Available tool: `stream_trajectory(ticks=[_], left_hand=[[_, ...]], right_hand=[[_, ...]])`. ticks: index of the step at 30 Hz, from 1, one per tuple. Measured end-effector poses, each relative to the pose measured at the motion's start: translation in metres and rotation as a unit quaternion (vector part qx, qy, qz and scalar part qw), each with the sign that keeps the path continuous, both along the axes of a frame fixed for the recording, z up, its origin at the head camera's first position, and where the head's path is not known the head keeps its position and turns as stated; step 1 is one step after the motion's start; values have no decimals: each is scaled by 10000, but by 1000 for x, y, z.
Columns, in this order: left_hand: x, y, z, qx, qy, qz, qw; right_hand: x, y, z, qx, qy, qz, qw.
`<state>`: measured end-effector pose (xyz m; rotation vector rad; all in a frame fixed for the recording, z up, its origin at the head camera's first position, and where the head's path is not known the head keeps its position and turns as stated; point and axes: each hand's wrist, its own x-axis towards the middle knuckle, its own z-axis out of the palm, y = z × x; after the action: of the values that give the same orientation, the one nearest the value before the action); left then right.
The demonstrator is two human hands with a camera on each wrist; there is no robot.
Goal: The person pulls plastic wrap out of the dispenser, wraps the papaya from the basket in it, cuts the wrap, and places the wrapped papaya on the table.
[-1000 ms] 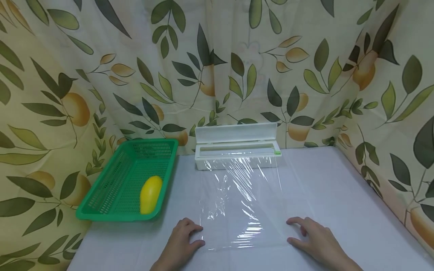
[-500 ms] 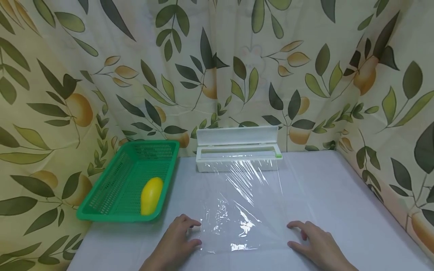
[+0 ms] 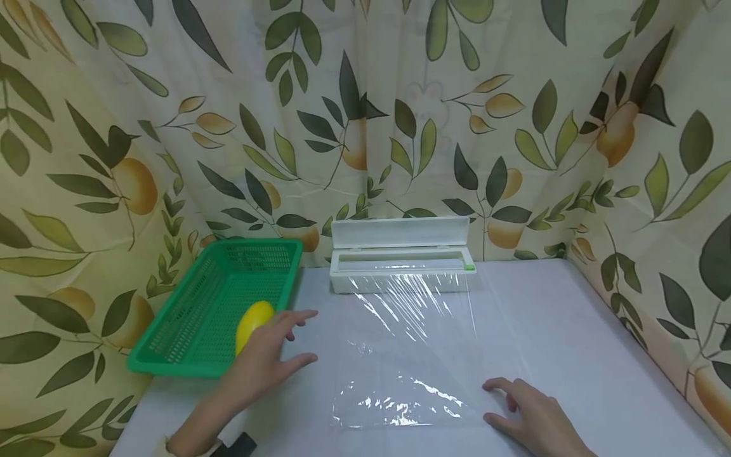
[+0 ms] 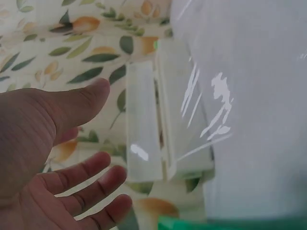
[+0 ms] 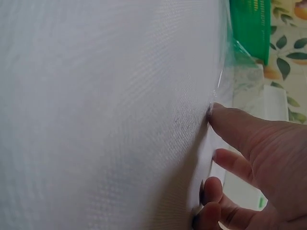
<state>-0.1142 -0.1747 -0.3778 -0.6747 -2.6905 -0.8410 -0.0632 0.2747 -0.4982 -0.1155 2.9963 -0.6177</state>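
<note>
A sheet of clear plastic wrap (image 3: 400, 362) lies pulled out over the table from a white dispenser box (image 3: 402, 281) whose lid stands up. My right hand (image 3: 528, 409) rests at the near right corner of the wrap, thumb and forefinger apart with their tips at its edge. In the right wrist view the thumb (image 5: 235, 122) meets the film's edge. My left hand (image 3: 259, 355) is off the wrap, fingers spread and empty, and overlaps a yellow mango (image 3: 251, 324) in the head view. That mango lies in a green basket (image 3: 171, 367).
The white-covered table (image 3: 571, 330) ends at a leaf-and-fruit patterned curtain (image 3: 411, 158) behind and on both sides. A green cutter tab (image 3: 469, 267) sits at the dispenser's right end. The basket's raised rim stands left of the wrap.
My left hand has left the wrap's left edge and moved left and away from me, to over the basket's near right side. The right hand stays nearly where it was.
</note>
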Motion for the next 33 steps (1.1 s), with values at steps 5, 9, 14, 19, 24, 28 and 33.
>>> stream_trajectory(ticks=[5,9,14,19,24,28,33], left_hand=[[-21,-22,15,-4,541,0,9985],[-36,-39,18,8,388,-17,9992],[-56,-59,15,-119,-32,-7,9999],[-78,-76,16,-336,-691,70,9970],[-97,-88,18,-657,-1538,83,9859],[-105,-95,11,-792,-2443,271,9661],[-109,-99,-4,-753,-3100,556,9461]], right_hand=[[0,-1,0,98,-22,-6,9999],[0,-2,3,174,-74,32,9998],[-1,-3,4,142,-223,-55,9996],[0,-4,4,88,-251,-110,9996],[1,-4,4,19,-266,-231,9994],[2,-5,3,17,-256,-284,9993],[1,-5,2,29,-207,-239,9995]])
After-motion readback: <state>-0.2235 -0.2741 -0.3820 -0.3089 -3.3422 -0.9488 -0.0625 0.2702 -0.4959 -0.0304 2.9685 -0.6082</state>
